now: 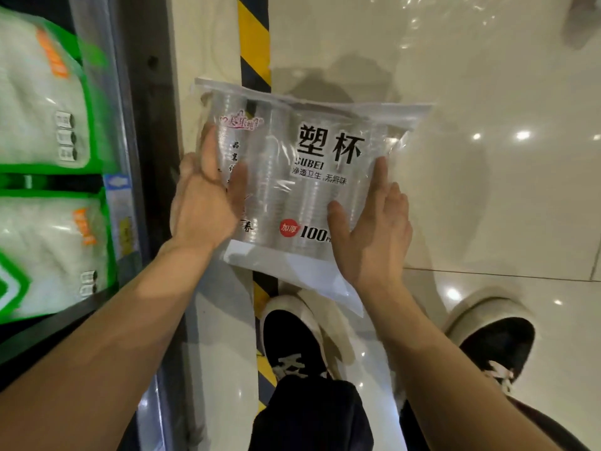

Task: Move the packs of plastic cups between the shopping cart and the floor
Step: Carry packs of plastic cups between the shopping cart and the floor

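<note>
A clear pack of plastic cups (pixel 299 177) with black printed characters and a red round label hangs above the floor, held between both hands. My left hand (pixel 208 203) grips its left side, thumb laid across the front. My right hand (pixel 374 229) holds the lower right side, thumb and forefinger on the front. The shopping cart is not in view.
A shelf (pixel 136 157) on the left carries white packs with green borders (pixel 42 99). A yellow-and-black striped strip (pixel 253 43) runs along the glossy tiled floor (pixel 487 190). My two shoes (pixel 292 340) stand below the pack.
</note>
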Demonstrator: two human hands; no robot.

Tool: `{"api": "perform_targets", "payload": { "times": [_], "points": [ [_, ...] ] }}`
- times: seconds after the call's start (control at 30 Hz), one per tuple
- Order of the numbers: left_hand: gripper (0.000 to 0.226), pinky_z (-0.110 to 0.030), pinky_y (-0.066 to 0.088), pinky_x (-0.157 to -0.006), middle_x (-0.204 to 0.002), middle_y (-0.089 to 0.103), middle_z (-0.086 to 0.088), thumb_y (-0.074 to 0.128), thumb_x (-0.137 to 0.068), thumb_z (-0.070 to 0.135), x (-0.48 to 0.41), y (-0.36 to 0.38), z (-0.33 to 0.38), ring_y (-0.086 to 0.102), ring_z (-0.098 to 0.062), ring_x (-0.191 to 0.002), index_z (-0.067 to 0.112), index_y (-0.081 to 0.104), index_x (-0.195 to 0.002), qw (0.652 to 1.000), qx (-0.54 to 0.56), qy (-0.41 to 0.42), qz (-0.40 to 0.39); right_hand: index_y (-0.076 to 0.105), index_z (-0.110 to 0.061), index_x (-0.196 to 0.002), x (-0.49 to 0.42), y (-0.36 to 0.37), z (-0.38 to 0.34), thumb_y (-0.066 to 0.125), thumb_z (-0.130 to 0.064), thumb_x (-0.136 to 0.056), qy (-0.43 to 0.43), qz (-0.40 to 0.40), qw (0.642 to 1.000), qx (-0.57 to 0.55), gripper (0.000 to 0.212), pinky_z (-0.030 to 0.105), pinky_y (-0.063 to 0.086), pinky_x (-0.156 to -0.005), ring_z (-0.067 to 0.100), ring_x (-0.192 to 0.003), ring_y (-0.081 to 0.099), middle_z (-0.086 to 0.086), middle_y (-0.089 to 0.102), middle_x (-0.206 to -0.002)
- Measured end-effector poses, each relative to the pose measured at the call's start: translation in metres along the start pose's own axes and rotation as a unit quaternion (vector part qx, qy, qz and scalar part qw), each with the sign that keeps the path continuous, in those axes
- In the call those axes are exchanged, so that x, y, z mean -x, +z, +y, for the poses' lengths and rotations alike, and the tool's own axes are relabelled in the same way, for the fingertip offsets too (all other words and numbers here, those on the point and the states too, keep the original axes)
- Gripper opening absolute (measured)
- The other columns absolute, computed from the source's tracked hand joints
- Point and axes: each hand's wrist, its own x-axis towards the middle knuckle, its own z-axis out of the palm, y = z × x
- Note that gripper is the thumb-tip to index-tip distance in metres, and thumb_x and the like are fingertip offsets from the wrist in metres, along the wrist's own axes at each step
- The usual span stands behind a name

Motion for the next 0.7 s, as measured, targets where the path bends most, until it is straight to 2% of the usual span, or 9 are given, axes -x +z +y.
{"api": "perform_targets", "payload": {
  "times": [0.07,0.17,0.27,0.33,0.4,0.43,0.53,0.6,0.7],
  "points": [
    [0.068,-0.030,0.033,-0.100,-0.145,0.031,-0.014,0.041,-0.099,0.054,0.001,0.004,-0.001,0.049,-0.034,-0.121,0.039,0.006,-0.155,1.000,0.011,-0.011,0.014,-0.003,-0.031,-0.153,-0.001,0.006,0.002,0.040,-0.056,-0.091,-0.009,0.008,1.000,-0.028,0.079,0.057,0.036,-0.101,0.039,-0.128,0.040,0.019,0.045,-0.138],
    [0.068,-0.036,0.038,-0.100,-0.142,0.033,-0.016,0.043,-0.100,0.050,0.001,0.004,0.002,0.050,-0.035,-0.118,0.035,0.007,-0.156,1.000,0.013,0.003,0.026,0.002,-0.027,-0.155,-0.001,0.003,0.000,0.043,-0.050,-0.094,-0.037,0.014,0.997,-0.062,0.076,0.049,0.038,-0.100,0.037,-0.121,0.044,0.021,0.046,-0.135],
    [0.068,-0.034,0.038,-0.100,-0.143,0.032,-0.019,0.041,-0.100,0.051,0.006,-0.002,0.012,0.048,-0.025,-0.114,0.033,0.007,-0.156,0.999,0.024,0.021,0.025,-0.003,-0.032,-0.155,-0.004,-0.019,-0.005,0.047,-0.045,-0.096,-0.047,0.005,0.993,-0.104,0.078,0.038,0.043,-0.084,0.034,-0.120,0.045,0.018,0.033,-0.146],
    [0.067,-0.035,0.039,-0.100,-0.141,0.035,-0.021,0.040,-0.101,0.051,0.009,-0.011,0.024,0.045,-0.022,-0.116,0.031,0.009,-0.156,0.998,0.031,0.047,0.037,-0.004,-0.034,-0.154,-0.010,-0.042,-0.012,0.049,-0.043,-0.096,-0.058,0.019,0.993,-0.105,0.080,0.038,0.048,-0.079,0.029,-0.119,0.044,0.016,0.030,-0.147],
    [0.065,-0.038,0.042,-0.099,-0.139,0.038,-0.021,0.039,-0.101,0.051,0.011,-0.025,0.043,0.044,-0.018,-0.115,0.032,0.011,-0.156,0.996,0.044,0.063,0.054,-0.003,-0.034,-0.154,-0.015,-0.071,-0.021,0.051,-0.041,-0.095,-0.066,0.037,0.992,-0.096,0.080,0.041,0.051,-0.083,0.023,-0.123,0.037,0.017,0.032,-0.147],
    [0.064,-0.040,0.042,-0.100,-0.142,0.038,-0.021,0.038,-0.100,0.051,0.014,-0.035,0.056,0.044,-0.018,-0.118,0.033,0.012,-0.156,0.995,0.042,0.062,0.064,-0.002,-0.033,-0.154,-0.017,-0.089,-0.027,0.052,-0.040,-0.095,-0.066,0.041,0.992,-0.095,0.080,0.040,0.050,-0.085,0.022,-0.124,0.036,0.017,0.032,-0.147],
    [0.062,-0.043,0.042,-0.101,-0.144,0.039,-0.023,0.037,-0.100,0.050,0.025,-0.073,0.099,0.043,-0.036,-0.130,0.028,0.019,-0.155,0.990,0.040,0.084,0.104,0.003,-0.026,-0.156,-0.017,-0.155,-0.051,0.053,-0.041,-0.097,-0.093,0.058,0.990,-0.086,0.078,0.031,0.040,-0.085,0.021,-0.125,0.036,0.018,0.030,-0.150],
    [0.060,-0.034,0.036,-0.097,-0.145,0.038,-0.021,0.036,-0.101,0.050,0.036,-0.111,0.136,0.044,-0.032,-0.125,0.032,0.017,-0.156,0.989,0.054,0.075,0.119,0.007,-0.025,-0.156,-0.012,-0.210,-0.075,0.053,-0.042,-0.098,-0.108,0.077,0.988,-0.082,0.076,0.026,0.034,-0.088,0.017,-0.126,0.034,0.015,0.029,-0.151],
    [0.061,-0.037,0.036,-0.095,-0.148,0.033,-0.021,0.037,-0.102,0.049,0.057,-0.184,0.195,0.044,-0.034,-0.123,0.041,0.009,-0.155,0.987,0.062,0.083,0.127,0.013,-0.018,-0.155,-0.003,-0.302,-0.119,0.056,-0.036,-0.096,-0.142,0.115,0.980,-0.083,0.074,0.010,0.023,-0.090,0.011,-0.130,0.027,0.010,0.029,-0.152]
  ]
}}
